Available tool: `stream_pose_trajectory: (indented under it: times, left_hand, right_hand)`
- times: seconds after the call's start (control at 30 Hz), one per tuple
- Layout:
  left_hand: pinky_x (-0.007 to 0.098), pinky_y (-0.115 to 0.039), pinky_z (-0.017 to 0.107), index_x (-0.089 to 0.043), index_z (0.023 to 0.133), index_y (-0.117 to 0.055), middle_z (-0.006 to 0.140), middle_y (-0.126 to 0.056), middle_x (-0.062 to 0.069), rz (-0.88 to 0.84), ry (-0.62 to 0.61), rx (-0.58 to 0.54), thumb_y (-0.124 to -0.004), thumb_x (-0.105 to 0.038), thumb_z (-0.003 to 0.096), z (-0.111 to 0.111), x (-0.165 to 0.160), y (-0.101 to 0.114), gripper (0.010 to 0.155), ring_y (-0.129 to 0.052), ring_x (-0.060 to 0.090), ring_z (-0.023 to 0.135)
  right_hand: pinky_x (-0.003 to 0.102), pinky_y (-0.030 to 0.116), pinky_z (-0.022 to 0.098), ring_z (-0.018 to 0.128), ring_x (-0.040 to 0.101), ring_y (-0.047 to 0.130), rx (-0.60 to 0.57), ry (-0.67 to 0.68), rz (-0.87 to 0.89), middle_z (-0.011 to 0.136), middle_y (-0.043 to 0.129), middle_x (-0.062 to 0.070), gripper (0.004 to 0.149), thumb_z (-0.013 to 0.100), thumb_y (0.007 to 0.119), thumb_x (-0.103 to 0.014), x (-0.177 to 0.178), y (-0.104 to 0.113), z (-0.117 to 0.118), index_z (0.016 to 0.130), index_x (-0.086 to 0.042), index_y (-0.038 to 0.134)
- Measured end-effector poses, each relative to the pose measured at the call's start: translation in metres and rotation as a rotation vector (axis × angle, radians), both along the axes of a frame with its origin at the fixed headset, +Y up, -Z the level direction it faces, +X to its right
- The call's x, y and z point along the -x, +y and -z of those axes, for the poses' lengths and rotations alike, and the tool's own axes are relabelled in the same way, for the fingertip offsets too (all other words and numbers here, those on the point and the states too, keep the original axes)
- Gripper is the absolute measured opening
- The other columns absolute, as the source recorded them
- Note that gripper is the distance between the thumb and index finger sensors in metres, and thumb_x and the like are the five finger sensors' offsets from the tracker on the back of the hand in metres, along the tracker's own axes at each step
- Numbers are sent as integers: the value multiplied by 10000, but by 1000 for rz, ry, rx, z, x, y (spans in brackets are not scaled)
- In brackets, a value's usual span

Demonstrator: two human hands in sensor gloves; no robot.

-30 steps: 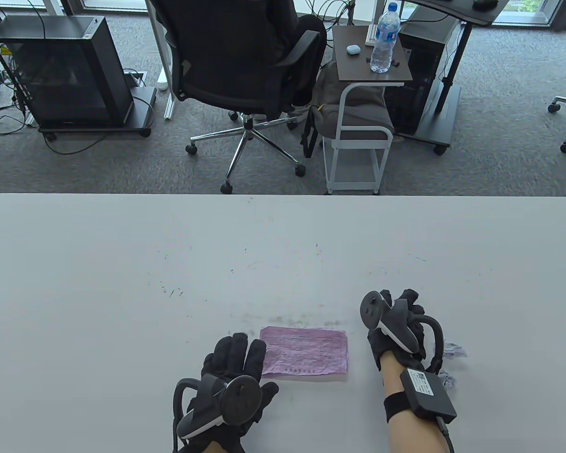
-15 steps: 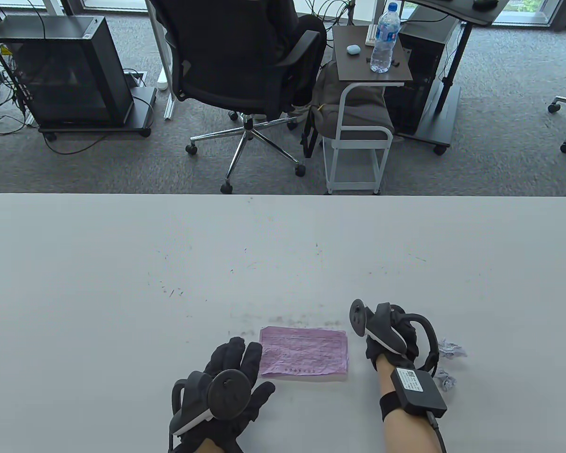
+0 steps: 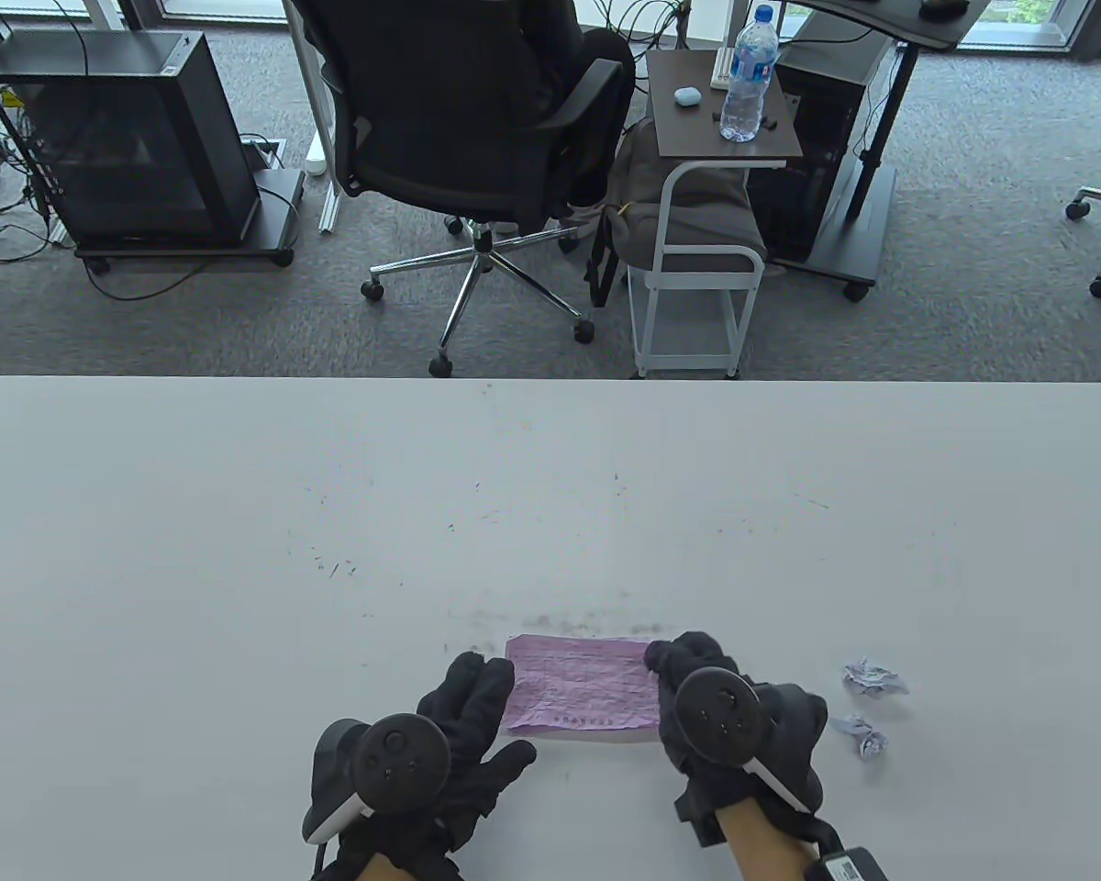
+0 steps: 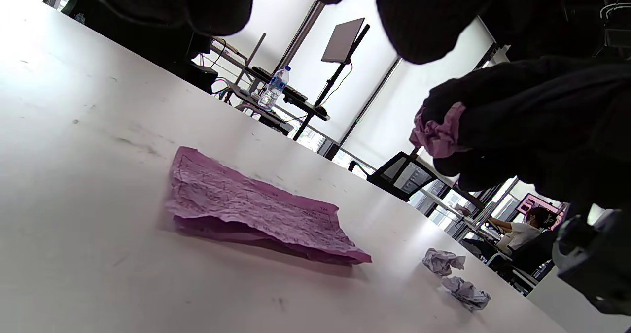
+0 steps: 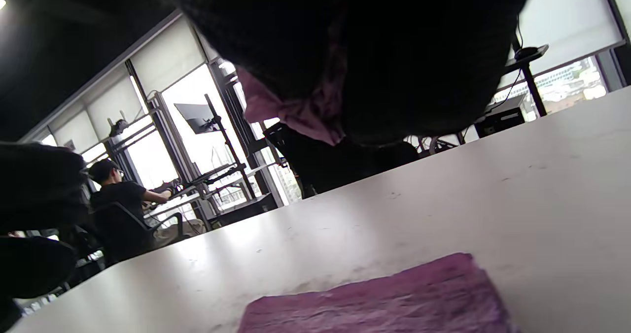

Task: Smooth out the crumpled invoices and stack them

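A flattened purple invoice stack (image 3: 580,690) lies on the white table (image 3: 330,551) near its front edge; it also shows in the left wrist view (image 4: 256,210) and the right wrist view (image 5: 384,298). My right hand (image 3: 688,661) hovers palm down over the stack's right end and grips a crumpled pink invoice (image 4: 436,133), which also shows in the right wrist view (image 5: 296,111). My left hand (image 3: 477,688) lies open and empty, with its fingers at the stack's left edge. Two crumpled pale invoices (image 3: 872,677) (image 3: 861,734) lie to the right.
The crumpled pale balls also show in the left wrist view (image 4: 443,261) (image 4: 466,293). Beyond the table's far edge stand an office chair (image 3: 477,138), a small side table with a water bottle (image 3: 748,78) and a computer case (image 3: 119,138).
My right hand has moved left from beside the crumpled pale balls to above the stack's right end and turned palm down. My left hand has shifted slightly.
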State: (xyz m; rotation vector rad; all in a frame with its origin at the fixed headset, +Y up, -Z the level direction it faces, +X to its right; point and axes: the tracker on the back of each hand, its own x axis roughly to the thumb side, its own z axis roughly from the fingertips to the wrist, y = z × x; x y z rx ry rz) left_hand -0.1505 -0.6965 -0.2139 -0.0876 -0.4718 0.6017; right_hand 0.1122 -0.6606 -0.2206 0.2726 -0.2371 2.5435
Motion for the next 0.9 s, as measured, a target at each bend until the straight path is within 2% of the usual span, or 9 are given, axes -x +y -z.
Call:
stream_pose_trajectory:
  times: [0.07, 0.13, 0.23, 0.3, 0.4, 0.5, 0.67, 0.77, 0.9]
  left_hand:
    - [609, -656, 618, -61, 1131, -419, 1093, -331, 299, -51, -26, 24, -780, -374, 573, -1, -4, -1, 734, -660, 518, 931]
    - [594, -702, 591, -57, 1131, -410, 1074, -395, 335, -95, -61, 46, -762, -396, 575, -2, -6, -2, 740, -739, 501, 890]
    - [566, -763, 553, -52, 1130, -433, 1039, -551, 329, -231, -175, 87, -740, -457, 572, -6, -8, 0, 755, -846, 465, 825]
    - [548, -794, 517, -34, 1124, -438, 1003, -626, 328, -313, -187, 109, -720, -458, 580, -8, -11, 2, 744, -902, 444, 770]
    - [526, -810, 513, -64, 1134, -366, 1016, -605, 318, -356, -228, 156, -729, -444, 577, -10, -21, -1, 766, -918, 418, 759]
    - [500, -827, 518, -133, 1136, -339, 1042, -562, 298, -433, -275, 228, -775, -329, 574, -11, -28, -5, 738, -939, 360, 740]
    - [476, -856, 518, -134, 1094, -547, 933, -735, 191, -439, -172, 113, -778, -181, 561, -9, -20, -2, 583, -990, 213, 599]
    - [497, -841, 525, -138, 1073, -610, 918, -749, 192, -517, -152, 144, -769, -164, 562, -10, -17, -2, 536, -987, 227, 596]
    - [498, -842, 528, -157, 1073, -618, 905, -764, 188, -484, -144, 119, -762, -169, 567, -11, -17, -1, 527, -992, 218, 589]
  right_hand:
    - [372, 934, 376, 584, 351, 988, -3, 53, 158, 854, 850, 253, 353, 462, 858, -119, 8, 4, -21, 808, -184, 842]
    - [382, 926, 397, 604, 358, 977, 14, 112, 192, 872, 827, 267, 448, 461, 859, -108, 13, 2, -34, 892, -196, 773]
    - [366, 918, 440, 652, 332, 955, -44, 191, 203, 929, 761, 270, 584, 453, 869, -120, 9, -6, -45, 984, -225, 649]
    - [366, 915, 448, 659, 323, 949, -70, 250, 266, 943, 730, 276, 617, 448, 870, -115, 5, -11, -45, 1002, -199, 613]
    - [369, 906, 461, 675, 319, 932, -67, 315, 346, 965, 671, 290, 647, 452, 863, -108, 3, -16, -42, 1022, -148, 559]
    - [354, 911, 464, 676, 302, 935, -72, 360, 275, 965, 654, 292, 660, 448, 866, -121, 10, -22, -41, 1024, -120, 542]
    - [337, 914, 467, 680, 279, 934, -87, 377, 271, 955, 658, 292, 641, 444, 870, -128, 19, -23, -41, 1007, -94, 566]
    - [330, 924, 455, 669, 266, 949, -122, 348, 280, 934, 705, 268, 597, 441, 871, -133, 18, -21, -43, 982, -115, 618]
    - [316, 946, 431, 636, 247, 987, -136, 310, 322, 900, 771, 249, 559, 437, 878, -138, 12, -20, -43, 955, -128, 670]
